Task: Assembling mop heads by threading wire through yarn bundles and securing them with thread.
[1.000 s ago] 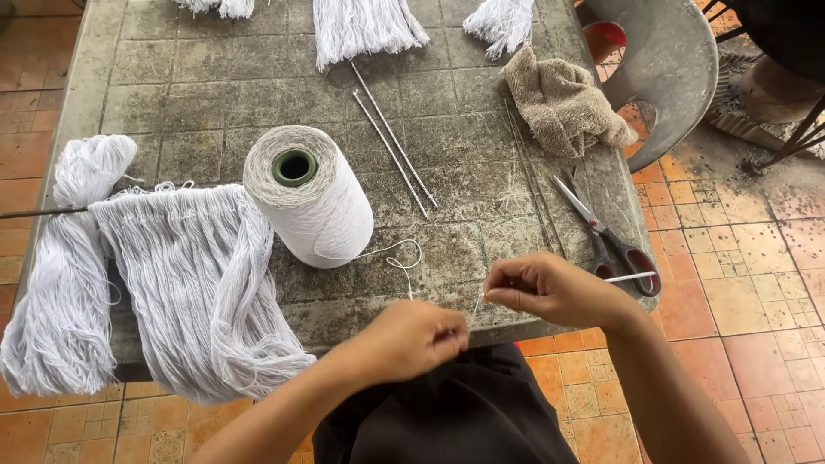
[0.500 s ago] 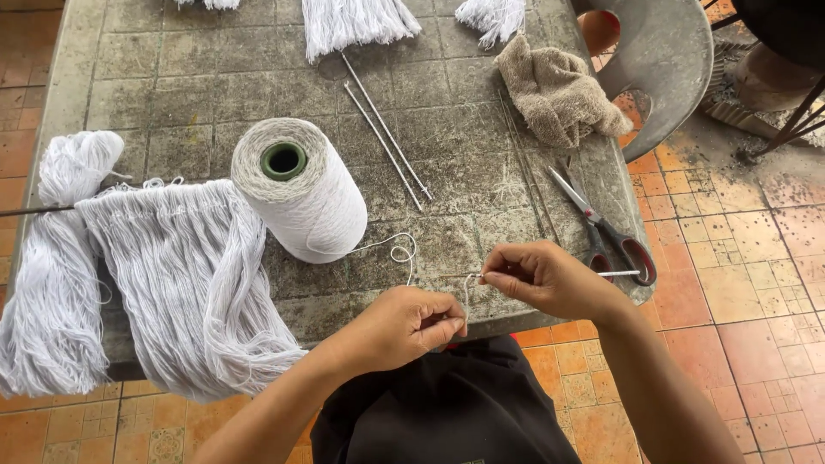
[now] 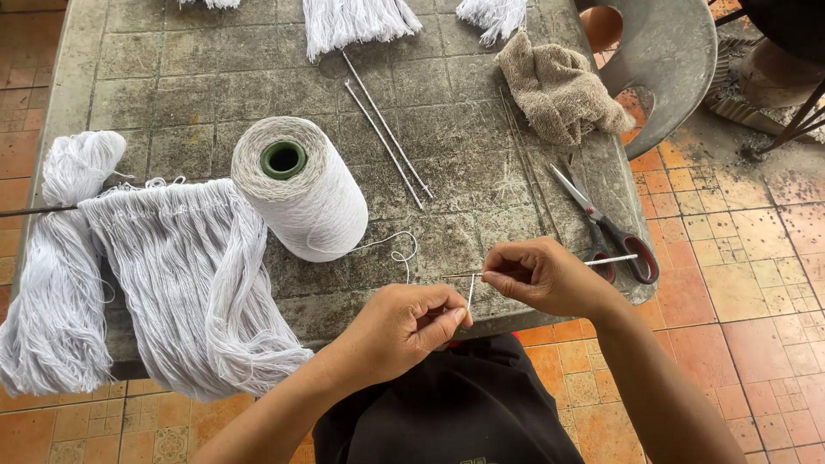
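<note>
My left hand (image 3: 404,325) pinches the end of a white thread (image 3: 470,292) at the table's near edge. My right hand (image 3: 541,275) is closed on a thin metal needle (image 3: 612,259) that pokes out toward the right. The two hands are close together, the thread running between them. That thread loops back across the table to a large white yarn cone (image 3: 296,191) with a green core, lying just beyond my left hand.
A bundle of white yarn strands (image 3: 189,275) on a rod hangs over the stone table's (image 3: 172,77) near left edge. Scissors (image 3: 606,228) lie right of my right hand. Two metal rods (image 3: 387,142), a beige cloth (image 3: 554,86), more yarn tassels and a grey plastic chair (image 3: 679,60) stand farther back.
Both hands have shifted slightly up toward the table edge and stay together on the thread and needle. The view has tilted a little; the cone and yarn have not moved.
</note>
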